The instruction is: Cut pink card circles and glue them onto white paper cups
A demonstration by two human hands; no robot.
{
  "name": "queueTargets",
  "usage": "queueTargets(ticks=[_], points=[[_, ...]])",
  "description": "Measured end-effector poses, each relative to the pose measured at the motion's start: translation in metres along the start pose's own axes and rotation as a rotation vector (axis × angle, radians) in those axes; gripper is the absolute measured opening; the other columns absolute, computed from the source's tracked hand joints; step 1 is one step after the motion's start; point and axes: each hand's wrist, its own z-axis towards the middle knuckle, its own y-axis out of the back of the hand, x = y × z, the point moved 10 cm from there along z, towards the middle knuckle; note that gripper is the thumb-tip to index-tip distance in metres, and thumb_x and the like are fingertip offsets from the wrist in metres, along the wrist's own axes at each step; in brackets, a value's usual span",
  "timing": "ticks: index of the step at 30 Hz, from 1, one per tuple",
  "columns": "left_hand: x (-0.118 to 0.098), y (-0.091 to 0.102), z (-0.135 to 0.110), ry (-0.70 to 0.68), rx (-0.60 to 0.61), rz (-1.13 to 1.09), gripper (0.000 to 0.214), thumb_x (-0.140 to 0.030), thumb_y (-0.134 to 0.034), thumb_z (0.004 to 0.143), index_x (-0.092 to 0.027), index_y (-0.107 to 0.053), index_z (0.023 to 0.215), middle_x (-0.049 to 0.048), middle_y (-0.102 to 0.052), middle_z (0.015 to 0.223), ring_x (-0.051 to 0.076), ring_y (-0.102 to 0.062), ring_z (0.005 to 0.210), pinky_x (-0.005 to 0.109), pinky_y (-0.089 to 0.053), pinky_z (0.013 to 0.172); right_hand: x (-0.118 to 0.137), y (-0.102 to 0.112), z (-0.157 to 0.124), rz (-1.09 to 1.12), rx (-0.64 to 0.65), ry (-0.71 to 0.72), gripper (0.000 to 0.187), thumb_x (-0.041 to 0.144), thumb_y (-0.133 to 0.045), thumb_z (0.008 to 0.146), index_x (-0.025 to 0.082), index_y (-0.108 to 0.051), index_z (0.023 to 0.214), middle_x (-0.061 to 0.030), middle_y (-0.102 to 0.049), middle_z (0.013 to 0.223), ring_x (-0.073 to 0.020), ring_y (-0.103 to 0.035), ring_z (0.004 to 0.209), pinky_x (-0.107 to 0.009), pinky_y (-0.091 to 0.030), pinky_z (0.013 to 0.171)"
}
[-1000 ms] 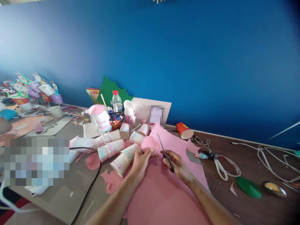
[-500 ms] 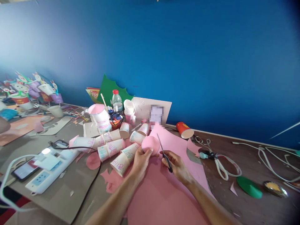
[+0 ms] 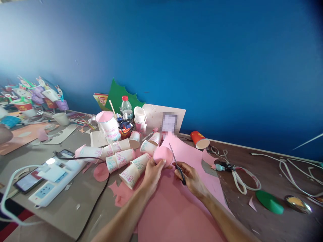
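Between the thumb and fingers of my left hand (image 3: 154, 171) is a pink paper circle (image 3: 163, 154), held up above a large pink sheet (image 3: 176, 208). My right hand (image 3: 188, 174) grips black-handled scissors (image 3: 179, 166), fingers wrapped round the loops. The blades point up and away, close beside the circle's right edge; whether they touch it I cannot tell. Decorated paper cups (image 3: 135, 171) lie on their sides just left of my left hand. Pink paper scraps (image 3: 122, 194) lie below those cups.
On the left are a power strip (image 3: 47, 191) with a black cable, and a phone (image 3: 30, 179). A red cup (image 3: 200, 139) lies near the blue wall. Coiled white cables (image 3: 239, 179) and a green paper disc (image 3: 270, 201) are at right. A hand (image 3: 5, 133) shows at the far left edge.
The whole view has shifted very slightly. My hands, the pink circle and the scissors keep nearly the same places relative to one another.
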Motion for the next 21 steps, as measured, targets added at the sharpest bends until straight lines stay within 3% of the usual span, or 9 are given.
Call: queueTargets(ticks=[11, 21], points=[[0.003, 0.0006, 0.0026, 0.004, 0.01, 0.007, 0.023, -0.034, -0.065, 0.069, -0.012, -0.064, 0.071, 0.0068, -0.069, 0.061, 0.02, -0.063, 0.058, 0.029, -0.046, 0.058, -0.0047, -0.0018, 0.002, 0.076, 0.023, 0.025, 0.042, 0.053, -0.064, 0.071, 0.017, -0.06, 0.094, 0.0052, -0.043, 0.057, -0.012, -0.042, 0.054, -0.027, -0.035, 0.052], [-0.0016, 0.0023, 0.0006, 0.01, -0.032, -0.016, 0.018, -0.03, -0.064, 0.067, -0.013, -0.06, 0.07, 0.0043, -0.066, 0.056, 0.017, -0.061, 0.055, 0.025, -0.043, 0.054, -0.0078, 0.007, 0.0038, 0.115, 0.002, -0.004, 0.041, 0.049, -0.066, 0.072, 0.017, -0.061, 0.098, 0.0036, -0.052, 0.058, -0.0129, -0.048, 0.055, -0.026, -0.036, 0.052]])
